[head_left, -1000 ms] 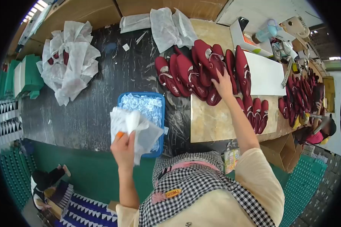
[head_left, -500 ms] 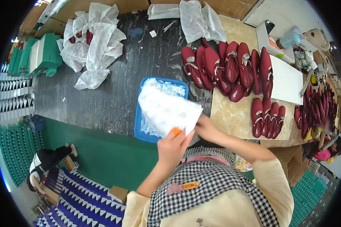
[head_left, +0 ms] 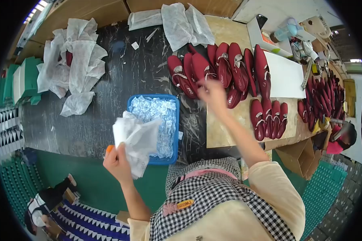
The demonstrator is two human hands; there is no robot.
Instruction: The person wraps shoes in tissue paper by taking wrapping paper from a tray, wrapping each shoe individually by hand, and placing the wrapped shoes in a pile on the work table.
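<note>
Clamped together at the near edge of a white wrapper (head_left: 136, 134), the thumb and fingers of our left hand (head_left: 118, 162) pinch just a small gathered part, so the rest flares loosely away from the grip, over the left side of the blue tray (head_left: 176, 130); from this head view we judge that such a hold keeps the wrapper ready while leaving our other hand free. An orange cover (head_left: 110, 148) sits on one digit, perhaps for better purchase. Our right hand (head_left: 214, 96) is over the near end of the row of slippers, its fingers blurred, and we cannot tell whether they are apart or closed, or whether they touch the nearest maroon slipper (head_left: 200, 64), whose toe shows just beyond them. Most of the slippers lie toes away and heels towards us, probably so that each can be reached by the heel; four smaller-looking ones (head_left: 258, 120) stand side by side on the tan board (head_left: 225, 134), right of our right hand. Small clear packets (head_left: 151, 108) fill the tray, which lies between wrapper and slippers, seemingly to be handy for both hands. Further off at left, crumpled wrapping (head_left: 82, 64) lies on the black table (head_left: 68, 134) around something maroon.
</note>
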